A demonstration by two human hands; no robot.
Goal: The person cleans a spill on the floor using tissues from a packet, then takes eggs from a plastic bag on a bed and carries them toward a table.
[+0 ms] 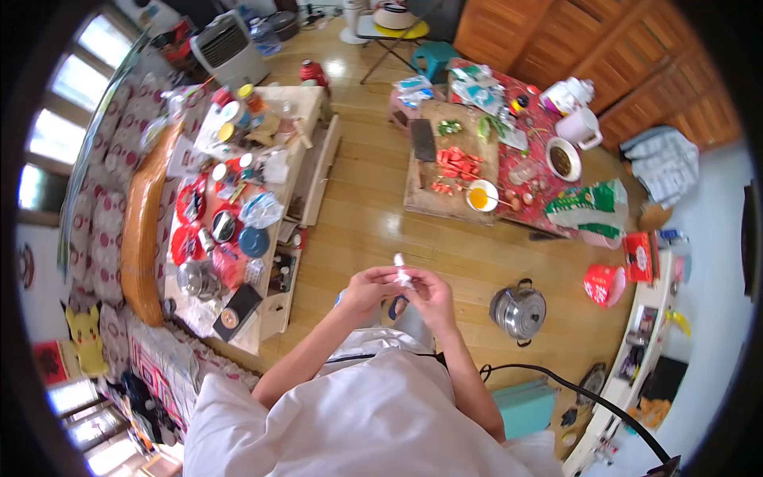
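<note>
In front of my body, my left hand (370, 288) and my right hand (431, 299) meet, fingers pinched together. Between them is a small crumpled white piece, like tissue (400, 260), with one end sticking up above the fingers. Beyond my hands, a wooden cutting board (465, 191) bears a cleaver (424, 140), chopped red pieces (459, 162) and chopped green pieces (449, 127). A white bowl (493, 193) at the board's near corner holds yellow liquid, with chopsticks (502, 202) resting across it. Neither hand touches the board or these things.
A lidded steel pot (518, 312) stands on the floor to my right. At left is a long table (306, 103) crowded with jars, bags and a kettle (197, 280). The red-covered table (540, 215) carries a bowl of dark liquid (563, 160) and a pitcher (578, 127).
</note>
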